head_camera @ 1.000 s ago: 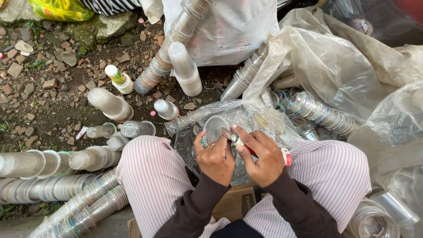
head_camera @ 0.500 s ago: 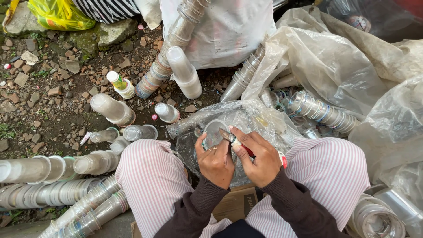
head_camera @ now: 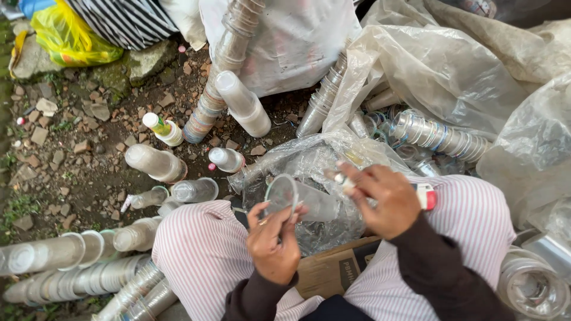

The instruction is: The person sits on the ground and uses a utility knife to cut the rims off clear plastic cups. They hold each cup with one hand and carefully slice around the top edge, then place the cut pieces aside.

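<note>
My left hand (head_camera: 275, 242) grips a clear plastic cup (head_camera: 300, 201) by its rim, and the cup lies on its side over my lap. My right hand (head_camera: 385, 199) is closed on a small tool with a red and white end (head_camera: 426, 196). The tool's pale tip (head_camera: 336, 176) points at the cup from the right. Both hands hover above a crumpled clear plastic bag (head_camera: 315, 160) that rests between my knees in striped pink trousers (head_camera: 196, 249).
Stacks of nested clear cups (head_camera: 65, 252) lie on the stony ground at the left. A long cup stack (head_camera: 223, 77) leans on a white sack (head_camera: 297, 41). Loose bottles (head_camera: 162, 128), a yellow bag (head_camera: 65, 38), big plastic sheets (head_camera: 452, 71) and cardboard (head_camera: 333, 270) surround me.
My hands have drawn apart: the right one moved to the right with the tool, and the left one dropped lower, turning the cup's open rim to the left.
</note>
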